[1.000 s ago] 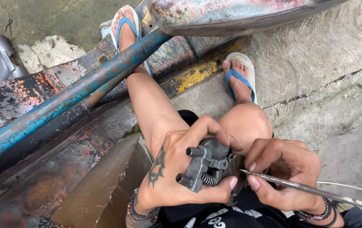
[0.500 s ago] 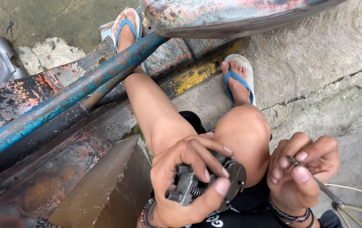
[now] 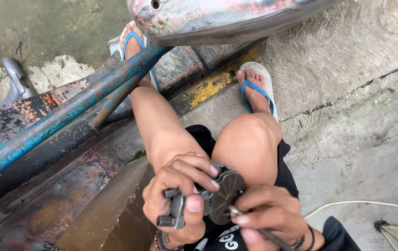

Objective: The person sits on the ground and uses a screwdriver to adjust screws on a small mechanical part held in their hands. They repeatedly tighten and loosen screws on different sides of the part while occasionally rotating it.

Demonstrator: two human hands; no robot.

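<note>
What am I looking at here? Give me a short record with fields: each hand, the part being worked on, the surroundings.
left hand: left hand grips a grey metal part, fingers curled over its top
right hand: right hand holds a thin metal tool, its tip against the part's round disc
metal part: greasy, with pegs sticking out at the left side
posture: person seated, knee raised, blue flip-flop on concrete
surroundings: worn blue tube of a rusty painted frame at left; cracked concrete ground at right
</note>
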